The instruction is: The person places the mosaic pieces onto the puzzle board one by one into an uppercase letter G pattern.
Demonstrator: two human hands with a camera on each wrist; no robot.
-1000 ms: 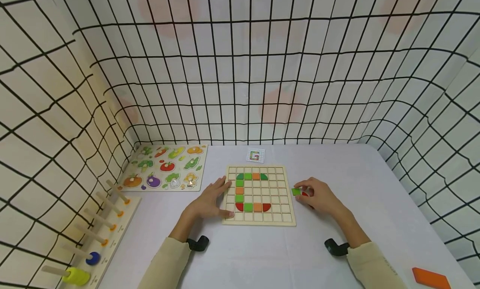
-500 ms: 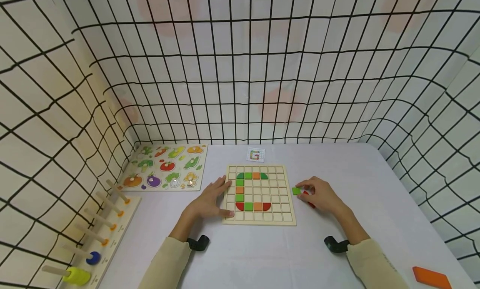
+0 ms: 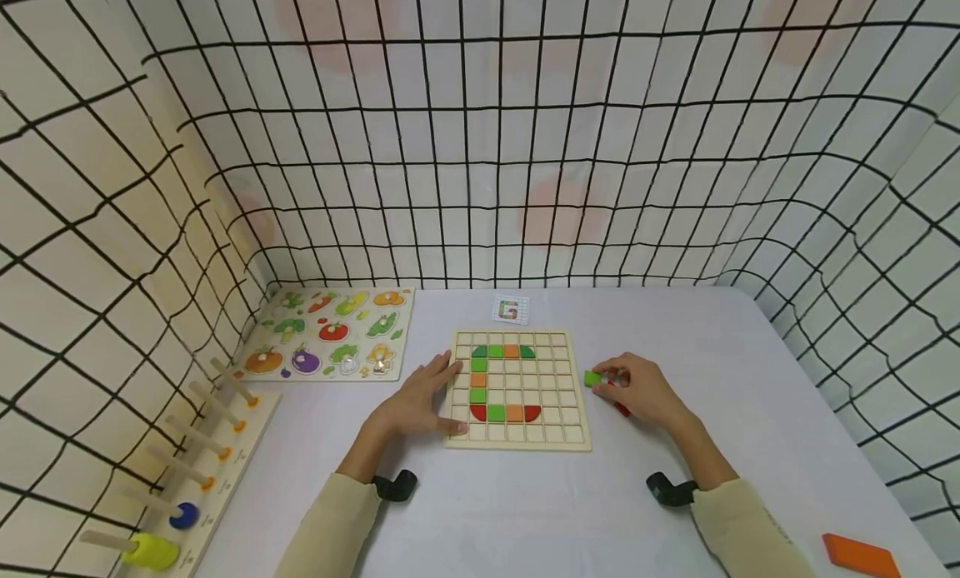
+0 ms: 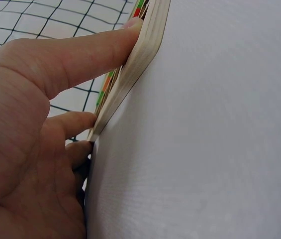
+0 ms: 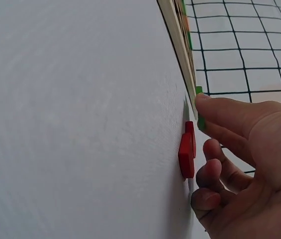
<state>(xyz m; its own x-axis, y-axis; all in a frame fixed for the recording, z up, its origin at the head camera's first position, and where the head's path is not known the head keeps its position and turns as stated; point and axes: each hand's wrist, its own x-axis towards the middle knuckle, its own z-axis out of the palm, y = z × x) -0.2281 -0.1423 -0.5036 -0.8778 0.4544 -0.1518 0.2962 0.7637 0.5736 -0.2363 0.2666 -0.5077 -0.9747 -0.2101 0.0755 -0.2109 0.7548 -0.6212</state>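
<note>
A wooden grid board (image 3: 557, 399) lies on the table, with green, orange and red tiles set in some of its squares. My left hand (image 3: 416, 401) is spread along the board's left side, thumb and fingertips touching the rim (image 4: 125, 79). Just beyond the right edge, my right hand (image 3: 637, 388) pinches a green tile (image 3: 592, 378) between thumb and fingers. That green tile (image 5: 200, 122) appears partly hidden by the fingers in the right wrist view. Red pieces (image 5: 186, 155) lie on the table under the same hand.
Behind the board sits a small card (image 3: 511, 310) with a tile pattern. A vegetable peg puzzle (image 3: 322, 345) and a board of upright pegs (image 3: 217, 470) stand at the left. An orange block (image 3: 860, 555) lies at the front right. Black-grid cloth walls surround the table.
The right hand has shifted very slightly right, and more of a red piece shows under it. The green tile stays between its fingers, turned a little. The left hand and the board hold still.
</note>
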